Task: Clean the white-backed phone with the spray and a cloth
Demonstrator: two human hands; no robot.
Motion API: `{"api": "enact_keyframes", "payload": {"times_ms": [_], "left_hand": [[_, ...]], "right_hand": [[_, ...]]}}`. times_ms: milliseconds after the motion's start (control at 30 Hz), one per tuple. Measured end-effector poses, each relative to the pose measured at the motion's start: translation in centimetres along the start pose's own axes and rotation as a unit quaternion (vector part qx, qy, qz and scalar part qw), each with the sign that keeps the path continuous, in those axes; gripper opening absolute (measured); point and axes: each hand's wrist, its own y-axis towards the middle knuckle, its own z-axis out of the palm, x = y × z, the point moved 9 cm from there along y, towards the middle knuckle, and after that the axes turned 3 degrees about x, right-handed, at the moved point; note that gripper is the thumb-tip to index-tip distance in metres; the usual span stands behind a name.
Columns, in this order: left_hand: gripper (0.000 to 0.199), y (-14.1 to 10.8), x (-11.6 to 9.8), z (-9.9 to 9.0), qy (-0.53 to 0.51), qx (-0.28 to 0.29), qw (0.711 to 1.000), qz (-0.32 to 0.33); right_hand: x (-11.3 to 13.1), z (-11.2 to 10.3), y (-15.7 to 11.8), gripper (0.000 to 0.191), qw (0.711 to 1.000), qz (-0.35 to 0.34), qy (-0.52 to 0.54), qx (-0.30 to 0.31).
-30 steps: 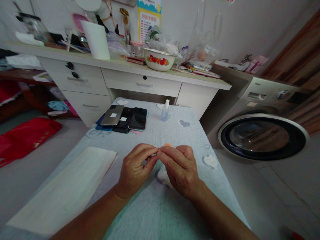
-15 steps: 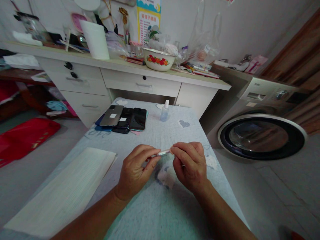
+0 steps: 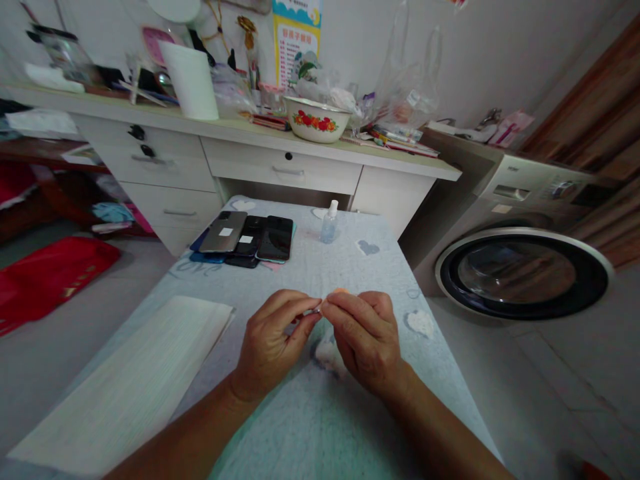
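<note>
My left hand pinches one end of a thin, small whitish piece between thumb and fingertips, above the middle of the small table. My right hand is closed with its fingertips against the same piece, nearly touching the left fingertips. A bit of orange shows just over the right fingers; what it belongs to is hidden. Most of the piece is covered by the fingers, so its kind cannot be made out. Beyond the hands stand a clear spray bottle and several phones in an overlapping pile.
A folded pale cloth or paper sheet lies along the table's left side. Behind the table is a white desk bearing a floral enamel bowl and a white cup-like container. A washing machine stands at right.
My right hand has slid left along the thin piece toward the left fingertips, covering most of it. An orange bit now shows above its fingers. My left hand has hardly moved.
</note>
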Motion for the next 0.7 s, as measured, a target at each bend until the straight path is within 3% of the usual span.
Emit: {"api": "enact_keyframes", "payload": {"times_ms": [233, 433, 700], "left_hand": [[0.017, -0.1, 0.4, 0.2, -0.008, 0.007, 1.000, -0.020], [0.018, -0.2, 0.7, 0.1, -0.015, 0.008, 0.999, -0.028], [0.017, 0.0, 0.9, -0.2, -0.013, -0.006, 0.999, -0.040]], "right_hand": [[-1.9, -0.7, -0.2, 0.030, 1.000, 0.028, 0.006, -0.012], [-3.6, -1.3, -0.6, 0.030, 0.993, 0.092, 0.058, -0.041], [-6.2, -0.2, -1.9, 0.021, 0.950, 0.225, 0.210, -0.057]]}}
